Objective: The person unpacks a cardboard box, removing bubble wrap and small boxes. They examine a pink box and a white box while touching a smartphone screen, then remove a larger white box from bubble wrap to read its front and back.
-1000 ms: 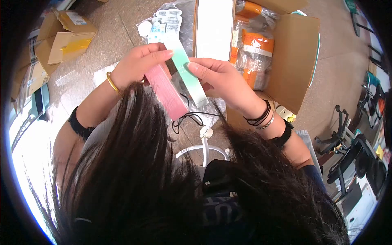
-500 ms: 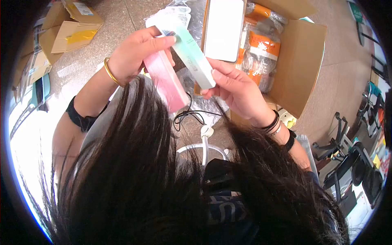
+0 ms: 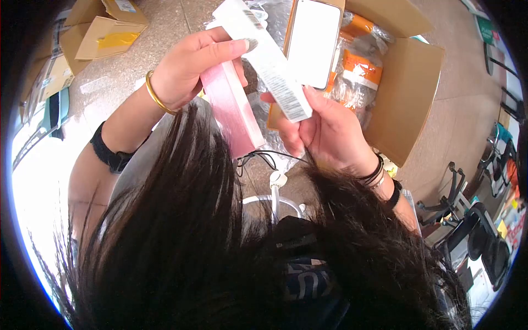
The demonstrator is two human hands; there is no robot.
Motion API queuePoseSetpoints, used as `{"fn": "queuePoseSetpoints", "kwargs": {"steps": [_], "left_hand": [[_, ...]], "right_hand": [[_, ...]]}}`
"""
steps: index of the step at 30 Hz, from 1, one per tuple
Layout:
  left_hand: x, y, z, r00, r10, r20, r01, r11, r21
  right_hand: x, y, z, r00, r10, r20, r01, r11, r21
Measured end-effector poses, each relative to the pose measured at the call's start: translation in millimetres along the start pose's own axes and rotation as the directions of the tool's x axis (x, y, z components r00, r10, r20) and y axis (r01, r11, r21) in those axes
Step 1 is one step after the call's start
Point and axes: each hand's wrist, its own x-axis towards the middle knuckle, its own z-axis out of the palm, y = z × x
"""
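Observation:
My left hand [image 3: 201, 63] is closed around a long pink box [image 3: 234, 113], with its thumb on the upper part of a slim white box [image 3: 269, 63]. Printed lines and a barcode cover the face of the white box turned toward me. At that box's lower end, my right hand [image 3: 333, 129] grips it with the thumb along the edge and the fingers partly hidden behind. The two boxes slant side by side, the pink one to the left and lower. A phone with a blank white screen [image 3: 311, 44] is just beyond my right hand.
An open cardboard box [image 3: 410, 99] holds orange-and-clear plastic packets [image 3: 360, 69]. Clear plastic wrap and a black cord [image 3: 264, 157] lie below the hands, near a white stand [image 3: 278, 179]. More cardboard boxes [image 3: 113, 38] sit at upper left; chair bases [image 3: 448, 190] stand at right.
The slim box has been turned over: its green-tinted face has given way to a white barcode face. Both hands have shifted slightly right, and the pink box has moved with my left hand.

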Motion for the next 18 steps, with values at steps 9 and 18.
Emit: {"fn": "queuePoseSetpoints", "kwargs": {"steps": [9, 18], "left_hand": [[1, 1, -1, 0.997, 0.061, 0.044, -0.066, 0.991, 0.117], [1, -4, 2, 0.997, 0.077, -0.014, -0.077, 0.997, 0.013]], "right_hand": [[1, 0, 3, 0.997, 0.07, -0.031, -0.061, 0.975, 0.215], [0, 5, 12, 0.997, 0.056, -0.054, -0.049, 0.991, 0.127]]}}
